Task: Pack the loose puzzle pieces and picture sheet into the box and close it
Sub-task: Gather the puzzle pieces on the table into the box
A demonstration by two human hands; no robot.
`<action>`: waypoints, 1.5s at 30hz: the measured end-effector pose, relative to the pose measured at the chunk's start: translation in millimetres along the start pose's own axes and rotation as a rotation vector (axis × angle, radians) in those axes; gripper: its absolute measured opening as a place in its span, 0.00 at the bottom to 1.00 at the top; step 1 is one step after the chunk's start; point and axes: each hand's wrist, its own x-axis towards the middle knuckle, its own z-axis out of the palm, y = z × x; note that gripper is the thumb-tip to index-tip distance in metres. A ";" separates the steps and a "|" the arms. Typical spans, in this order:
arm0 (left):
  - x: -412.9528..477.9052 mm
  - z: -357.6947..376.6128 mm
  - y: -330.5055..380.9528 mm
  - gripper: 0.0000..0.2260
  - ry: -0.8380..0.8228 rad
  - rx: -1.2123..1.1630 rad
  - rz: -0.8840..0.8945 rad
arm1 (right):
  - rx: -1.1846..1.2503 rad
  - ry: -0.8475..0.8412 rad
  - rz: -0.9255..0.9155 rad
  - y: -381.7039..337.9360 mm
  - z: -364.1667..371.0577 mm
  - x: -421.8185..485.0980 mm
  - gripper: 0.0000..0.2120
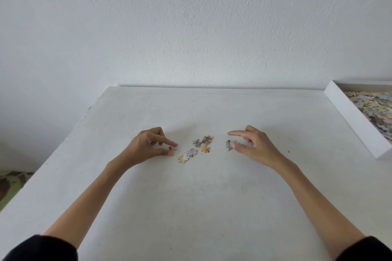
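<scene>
A few loose puzzle pieces (pixel 198 143) are scattered on the white table (pixel 191 197) between the hands. One pale piece (pixel 174 148) is pinched by the left hand (pixel 146 146), a grey piece (pixel 228 145) by the right hand (pixel 254 144), index finger outstretched. The open box (pixel 358 121), part-filled, is set at the far right.

We see soft, even light, bright and flat across the frame, which leaves the white wall (pixel 191 17) and the surface (pixel 191 197) almost one tone. Only faint, diffuse shadows lie just above the left hand (pixel 148 146) and right hand (pixel 253 146) at mid-frame. The puzzle pieces (pixel 198 148) between them look slightly soft, and those in the box (pixel 356 121) at the right edge smear. Wide-angle stretch splays the surface's sides.
</scene>
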 end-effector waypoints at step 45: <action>20.7 10.9 26.1 0.06 -0.139 -0.487 -0.124 | 1.724 -0.075 0.450 -17.9 6.5 16.8 0.02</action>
